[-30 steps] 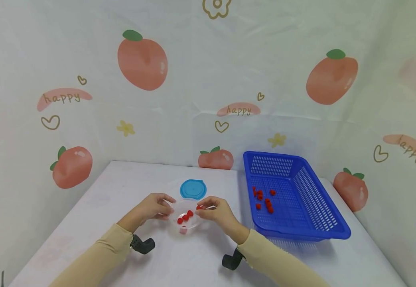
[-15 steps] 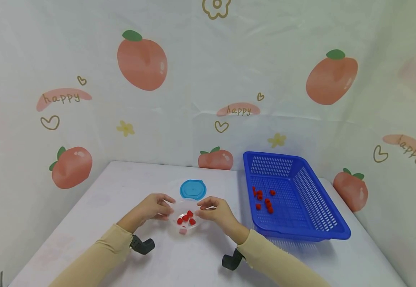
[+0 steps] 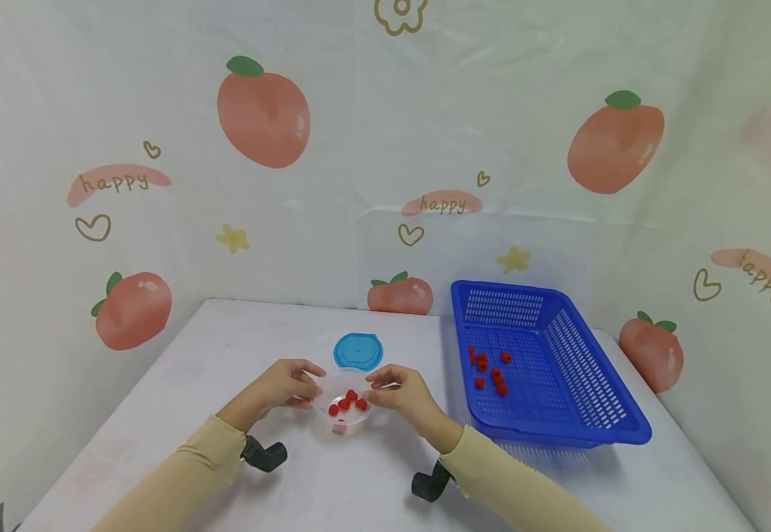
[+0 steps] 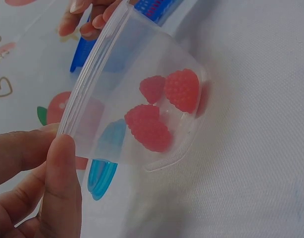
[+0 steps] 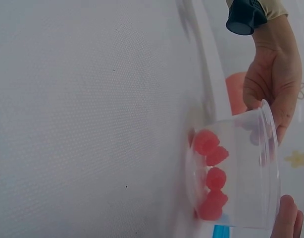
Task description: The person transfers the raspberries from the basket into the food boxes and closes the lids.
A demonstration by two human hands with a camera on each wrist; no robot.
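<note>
A clear plastic tub [image 3: 333, 386] stands on the table with several red raspberries [image 4: 181, 90] lying on its bottom. My left hand [image 3: 284, 384] pinches the tub's left rim between thumb and fingers, seen closely in the left wrist view. At the opposite rim hovers my right hand [image 3: 401, 397], thumb and fingers bent a little apart with nothing between them. Its fingertips [image 5: 285, 218] come close to the rim in the right wrist view; whether they touch it I cannot tell. Just behind the tub lies a round blue lid [image 3: 358, 351].
On the right of the table stands a blue slotted basket [image 3: 561, 440]. Several more raspberries [image 3: 497, 378] lie in its left half. A printed cloth [image 3: 332, 244] hangs behind the white table [image 3: 239, 332] and at its sides.
The raspberry that my right hand held at the rim has dropped into the tub and settled at the right of the others. Both hands have stayed in place.
</note>
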